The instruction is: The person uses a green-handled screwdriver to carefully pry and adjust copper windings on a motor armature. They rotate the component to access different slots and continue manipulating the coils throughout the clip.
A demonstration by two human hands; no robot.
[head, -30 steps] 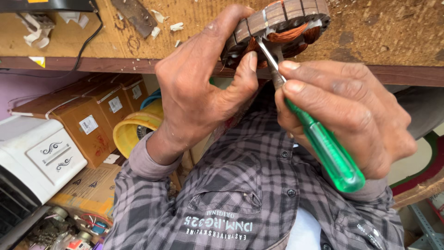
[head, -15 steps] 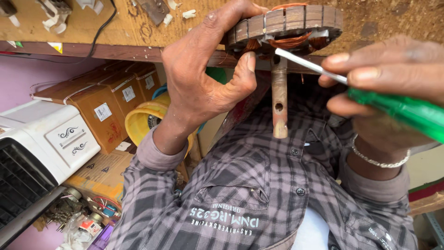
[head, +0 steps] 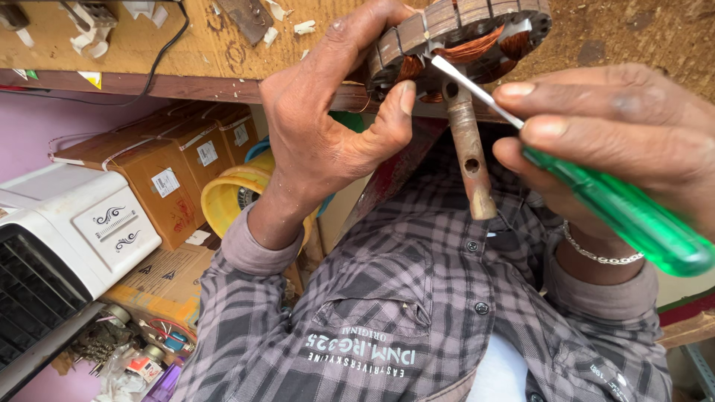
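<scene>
My left hand [head: 328, 126] grips a round motor stator [head: 462, 30] with copper windings and a rusty metal shaft [head: 469, 156] that sticks out toward me. The thumb presses its rim at the edge of a worn wooden bench [head: 186, 45]. My right hand [head: 618, 141] holds a green-handled screwdriver [head: 618, 216]. Its flat blade tip [head: 447, 68] rests against the windings next to the shaft. A thin metal bracelet [head: 596, 253] circles my right wrist.
Under the bench stand brown cardboard boxes [head: 164, 179], a yellow round tub [head: 223, 201] and a white appliance with a black grille [head: 59, 246]. Small parts and wires [head: 141, 350] lie at the lower left. My checked shirt [head: 387, 313] fills the lower middle.
My right hand has drawn back to the right, away from the stator, so the shaft now shows. The screwdriver blade lies flatter, its tip still at the windings. My left hand keeps its grip.
</scene>
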